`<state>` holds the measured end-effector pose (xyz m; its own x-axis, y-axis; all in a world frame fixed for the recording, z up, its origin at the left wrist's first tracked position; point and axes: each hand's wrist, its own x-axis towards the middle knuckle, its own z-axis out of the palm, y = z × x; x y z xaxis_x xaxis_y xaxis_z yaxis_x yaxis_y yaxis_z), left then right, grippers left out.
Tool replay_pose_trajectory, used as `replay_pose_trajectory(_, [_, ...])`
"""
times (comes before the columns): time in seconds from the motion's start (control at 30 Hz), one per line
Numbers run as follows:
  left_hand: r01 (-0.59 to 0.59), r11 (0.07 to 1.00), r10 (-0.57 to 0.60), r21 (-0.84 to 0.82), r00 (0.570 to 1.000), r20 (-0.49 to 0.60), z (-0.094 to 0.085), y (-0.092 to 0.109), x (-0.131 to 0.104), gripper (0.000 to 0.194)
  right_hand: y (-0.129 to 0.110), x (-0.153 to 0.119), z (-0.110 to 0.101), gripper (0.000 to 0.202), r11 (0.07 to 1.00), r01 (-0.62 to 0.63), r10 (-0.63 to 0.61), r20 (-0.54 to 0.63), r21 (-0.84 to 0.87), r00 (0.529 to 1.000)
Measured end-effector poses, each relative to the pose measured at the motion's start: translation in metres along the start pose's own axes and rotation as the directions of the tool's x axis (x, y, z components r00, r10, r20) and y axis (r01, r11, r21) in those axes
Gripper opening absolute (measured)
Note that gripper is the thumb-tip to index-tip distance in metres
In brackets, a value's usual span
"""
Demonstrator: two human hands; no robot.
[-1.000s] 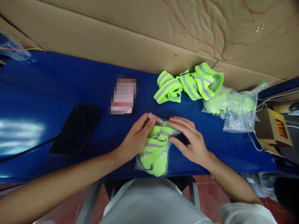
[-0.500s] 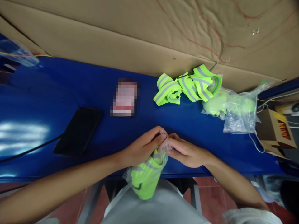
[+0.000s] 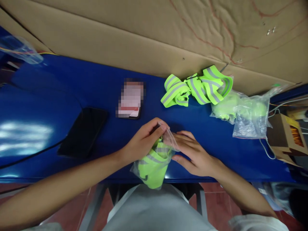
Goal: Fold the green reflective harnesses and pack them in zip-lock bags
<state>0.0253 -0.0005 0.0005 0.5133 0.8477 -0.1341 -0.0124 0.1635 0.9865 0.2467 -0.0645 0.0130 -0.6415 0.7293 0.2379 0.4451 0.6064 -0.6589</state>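
Observation:
A clear plastic bag with a neon yellow-green reflective strap folded inside hangs at the front edge of the table. My left hand is closed on the upper rim of the bag, thumb against fingers. At the bag's mouth, my right hand has its fingers stretched out and its thumb apart. Its fingertips lie at the plastic flap; I cannot tell whether they are inside the bag or behind it.
Loose reflective straps lie at the back of the blue table. Filled plastic bags and an open cardboard box are to the right. A black tablet-like device and a phone with a blurred screen are to the left.
The bag with the strap has risen slightly, away from my body. My right hand's fingers have gone from bunched at the bag's rim to stretched out, and the bag's mouth is spread wider.

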Motion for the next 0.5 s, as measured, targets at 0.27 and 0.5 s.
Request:
replay_pose_trajectory(0.27, [0.074,0.997,-0.075,0.012,0.984,0.164,0.012,0.001,-0.009,0.032,-0.003,0.001,0.004,0.029,0.985,0.0,0.003,-0.012,0.172,1.0])
replay_pose_trajectory(0.5, [-0.008,0.989,0.009,-0.148,1.0,0.005,-0.003,0.015,-0.004,0.023,0.003,-0.008,-0.015,0.03,0.981,-0.149,0.193,-0.508,0.126,0.84])
